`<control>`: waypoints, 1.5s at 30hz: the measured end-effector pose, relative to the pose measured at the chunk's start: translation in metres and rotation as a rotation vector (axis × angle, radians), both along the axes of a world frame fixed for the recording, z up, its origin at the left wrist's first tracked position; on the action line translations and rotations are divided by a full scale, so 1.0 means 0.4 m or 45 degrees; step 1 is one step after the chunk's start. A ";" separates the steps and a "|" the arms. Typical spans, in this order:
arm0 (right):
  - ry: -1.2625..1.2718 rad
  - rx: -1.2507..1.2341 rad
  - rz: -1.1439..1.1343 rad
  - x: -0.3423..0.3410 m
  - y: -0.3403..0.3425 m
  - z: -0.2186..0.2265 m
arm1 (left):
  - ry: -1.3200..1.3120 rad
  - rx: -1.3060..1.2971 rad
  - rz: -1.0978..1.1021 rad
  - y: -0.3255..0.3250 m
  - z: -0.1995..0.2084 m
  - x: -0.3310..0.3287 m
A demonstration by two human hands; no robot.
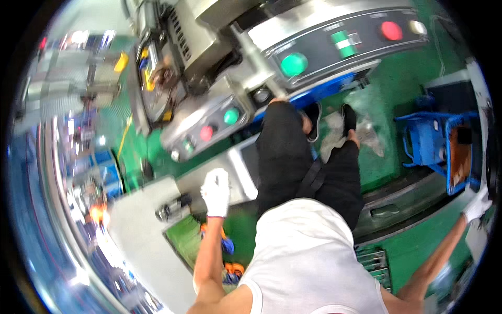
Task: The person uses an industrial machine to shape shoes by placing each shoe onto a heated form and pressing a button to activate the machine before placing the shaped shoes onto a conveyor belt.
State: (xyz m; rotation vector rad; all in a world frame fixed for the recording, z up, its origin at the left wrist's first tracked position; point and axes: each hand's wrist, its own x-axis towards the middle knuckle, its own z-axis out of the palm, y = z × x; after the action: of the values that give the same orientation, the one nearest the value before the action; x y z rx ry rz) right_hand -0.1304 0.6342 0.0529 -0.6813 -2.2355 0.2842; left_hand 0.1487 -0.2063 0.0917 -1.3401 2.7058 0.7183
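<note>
My left hand (215, 193), in a white glove, is held up in front of my left side. Its fingers look curled in; whether anything is inside them is hidden. Beyond it lies a grey metal surface (209, 183) with a white strip (242, 172) along it. Far out to the right, my right hand (476, 205), also in a white glove, reaches toward a pale upright edge, with thumb and fingers apart. Blur hides whether it touches that edge. No object shows in it.
A machine carries a black panel with a green button (294, 64) and a red button (391, 30). A smaller button panel (206, 131) is to its left. On the right stands a blue metal frame (426, 138). A pale table (141, 230) extends at the left.
</note>
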 end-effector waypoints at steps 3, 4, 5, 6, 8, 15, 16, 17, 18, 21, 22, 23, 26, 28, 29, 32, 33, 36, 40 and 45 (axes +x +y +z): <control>-0.281 -0.805 0.537 0.081 -0.441 -0.215 | -0.047 -0.241 0.444 -0.201 -0.002 0.427; -0.461 -0.473 0.730 0.116 -0.547 -0.276 | -0.111 -0.198 0.655 -0.251 0.005 0.594; -0.533 -1.043 0.768 0.129 -0.664 -0.308 | -0.087 -0.357 0.742 -0.259 -0.005 0.773; -0.663 -1.311 0.781 0.150 -0.772 -0.293 | -0.237 -0.337 0.870 -0.227 0.012 0.805; -0.792 -1.358 0.945 0.155 -0.906 -0.284 | -0.401 -0.225 1.169 -0.158 0.071 0.833; -1.208 -0.881 1.639 0.074 -1.200 -0.170 | -0.282 -0.093 1.594 -0.005 -0.208 1.128; -1.264 -0.904 1.624 0.079 -1.261 -0.133 | -0.294 -0.209 1.579 -0.013 -0.246 1.117; -1.291 -0.814 1.715 0.078 -1.307 -0.098 | -0.306 -0.322 1.557 -0.024 -0.269 1.082; -1.320 -0.722 1.806 0.076 -1.349 -0.066 | -0.311 -0.389 1.641 -0.033 -0.284 1.063; -1.412 -0.486 2.088 0.138 -1.522 0.021 | -0.245 -0.624 1.695 -0.030 -0.328 1.118; -1.478 -0.485 2.164 0.177 -1.581 0.054 | -0.184 -0.585 1.621 -0.026 -0.326 1.115; -1.545 -0.494 2.237 0.227 -1.640 0.087 | -0.124 -0.556 1.540 -0.022 -0.300 1.102; -1.864 -0.515 2.522 0.417 -1.816 0.168 | 0.263 -0.531 1.316 0.018 -0.225 1.021; -1.711 -0.201 2.896 0.496 -1.892 0.189 | 0.417 -0.463 0.974 -0.024 -0.148 0.821; -1.524 0.018 3.138 0.540 -1.926 0.180 | 0.486 -0.505 0.735 -0.031 -0.123 0.753; -1.310 0.281 3.216 0.677 -2.011 0.137 | 0.794 -0.225 0.371 -0.046 -0.029 0.515; -1.217 0.324 3.183 0.689 -2.026 0.109 | 0.902 -0.227 0.191 -0.056 0.000 0.448; -1.191 -0.023 3.077 0.587 -2.022 0.136 | 0.913 -0.112 -0.141 -0.116 0.096 0.314; -1.833 -0.795 2.440 0.409 -1.897 0.202 | 1.066 -0.117 -0.521 -0.225 0.277 0.144; -1.551 -2.175 1.806 0.316 -1.644 0.241 | 1.067 -0.480 -0.470 -0.491 0.363 -0.140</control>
State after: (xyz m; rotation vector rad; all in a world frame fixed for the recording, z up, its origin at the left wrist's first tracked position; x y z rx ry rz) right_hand -0.0042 -0.0236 0.1492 0.4471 -2.5258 3.3674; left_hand 0.0925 -0.4027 0.2368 -0.5709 3.7510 0.9080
